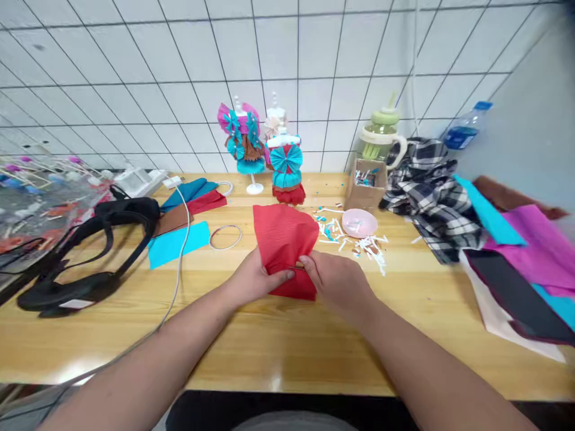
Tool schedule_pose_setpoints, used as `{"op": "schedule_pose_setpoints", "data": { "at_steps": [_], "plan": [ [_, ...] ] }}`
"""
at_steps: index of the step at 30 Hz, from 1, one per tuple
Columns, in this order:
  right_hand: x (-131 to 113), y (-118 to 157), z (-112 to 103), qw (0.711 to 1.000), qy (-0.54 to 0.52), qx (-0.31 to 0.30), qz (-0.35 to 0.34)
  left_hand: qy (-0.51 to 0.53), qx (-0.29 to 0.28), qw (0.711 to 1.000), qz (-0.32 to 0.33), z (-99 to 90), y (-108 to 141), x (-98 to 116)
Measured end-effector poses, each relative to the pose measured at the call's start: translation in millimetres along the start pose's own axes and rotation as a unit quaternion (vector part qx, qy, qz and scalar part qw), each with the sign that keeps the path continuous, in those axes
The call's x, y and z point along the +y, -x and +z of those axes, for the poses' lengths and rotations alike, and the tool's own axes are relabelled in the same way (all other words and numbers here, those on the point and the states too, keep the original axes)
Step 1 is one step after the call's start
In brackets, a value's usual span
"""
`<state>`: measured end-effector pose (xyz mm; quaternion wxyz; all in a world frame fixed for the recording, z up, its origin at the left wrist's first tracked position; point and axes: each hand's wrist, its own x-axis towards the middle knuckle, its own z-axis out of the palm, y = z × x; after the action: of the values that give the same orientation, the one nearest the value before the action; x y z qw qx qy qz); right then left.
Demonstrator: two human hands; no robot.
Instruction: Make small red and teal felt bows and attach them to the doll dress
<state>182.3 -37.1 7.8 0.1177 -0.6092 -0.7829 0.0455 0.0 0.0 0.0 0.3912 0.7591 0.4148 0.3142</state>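
A sheet of red crepe paper (285,230) is gathered between my hands above the table's middle. My left hand (258,275) grips its left side, with the thumb lying across the front. On the right, my right hand (339,278) has its thumb and fingers closed at the gathered waist. A thin, narrow strip (297,267) runs across the paper there between both thumbs; its kind is too small to make out. Behind the paper stand mini dress forms, one in a teal and red crepe paper dress (286,164), another in a teal, brown and magenta one (245,140).
White scraps (375,248) lie around a pink dish (359,223), near a cardboard box (366,185) and a green-lidded jug (381,134). Checked cloth (422,185) and coloured sheets (534,239) are rightward. Black headgear (90,287), a cable (178,263) and a ring (225,237) lie left.
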Motion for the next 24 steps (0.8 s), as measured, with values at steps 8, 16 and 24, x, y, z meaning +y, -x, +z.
{"op": "schedule_pose_setpoints", "data": {
  "at_steps": [8,16,24],
  "plan": [
    [0.2,1.5,-2.0,1.000,-0.004,-0.005,0.011,0.001,-0.006,1.000,0.003,0.7,0.2,1.5],
    [-0.2,2.0,0.5,1.000,0.008,0.010,0.008,0.017,0.000,1.000,-0.005,3.7,-0.4,2.3],
    [5.7,-0.6,-0.5,0.999,0.007,0.024,0.028,0.223,0.006,0.974,-0.035,2.4,-1.7,-2.0]
  ]
}}
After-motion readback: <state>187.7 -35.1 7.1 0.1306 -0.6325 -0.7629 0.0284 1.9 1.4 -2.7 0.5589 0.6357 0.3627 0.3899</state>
